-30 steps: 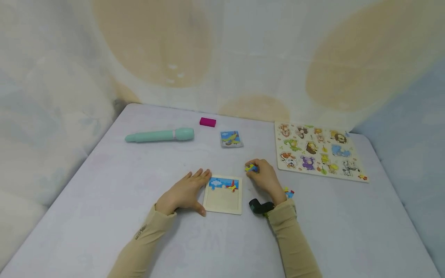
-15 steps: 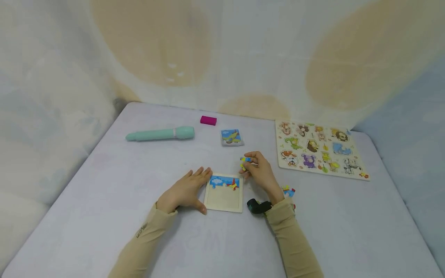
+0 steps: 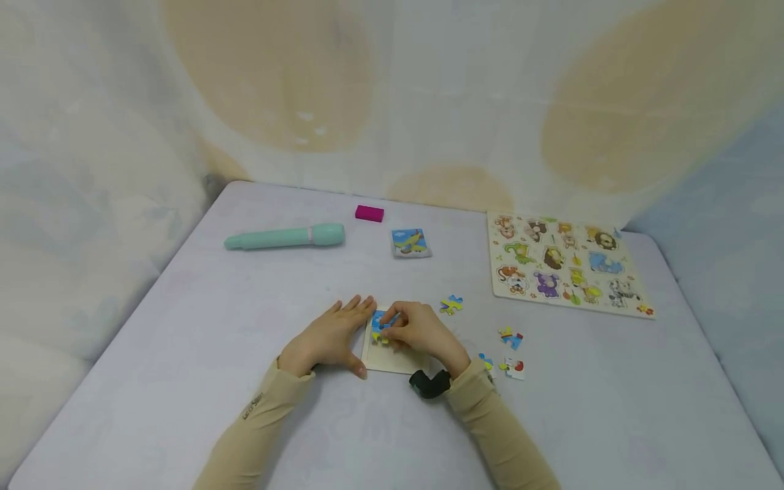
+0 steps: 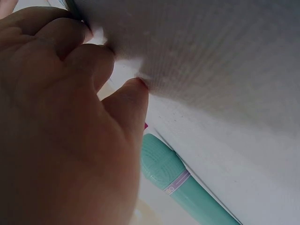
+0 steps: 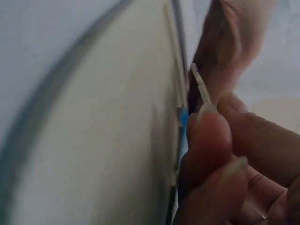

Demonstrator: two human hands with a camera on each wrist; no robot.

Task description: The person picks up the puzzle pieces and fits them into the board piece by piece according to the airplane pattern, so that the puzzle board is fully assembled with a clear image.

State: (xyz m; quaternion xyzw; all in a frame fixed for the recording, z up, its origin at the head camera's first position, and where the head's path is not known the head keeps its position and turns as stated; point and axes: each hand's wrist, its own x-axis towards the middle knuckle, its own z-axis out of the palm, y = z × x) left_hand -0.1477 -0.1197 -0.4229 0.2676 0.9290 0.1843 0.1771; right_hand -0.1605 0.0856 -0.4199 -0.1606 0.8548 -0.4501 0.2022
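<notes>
Grip (image 3: 419, 328) pinches a thin, flat jigsaw piece (image 5: 201, 86).

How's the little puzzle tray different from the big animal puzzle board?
The puzzle tray is much smaller than the animal puzzle board. The tray's near part is bare, while animal pictures spread all over the board. The right hand is over the tray; the board is untouched. Both lie on the table.

The right hand (image 3: 422, 333) hides the tray's (image 3: 381, 356) two-o'clock corner. Our left wrist view crops the teal wand (image 4: 187, 191) around five o'clock.
</notes>
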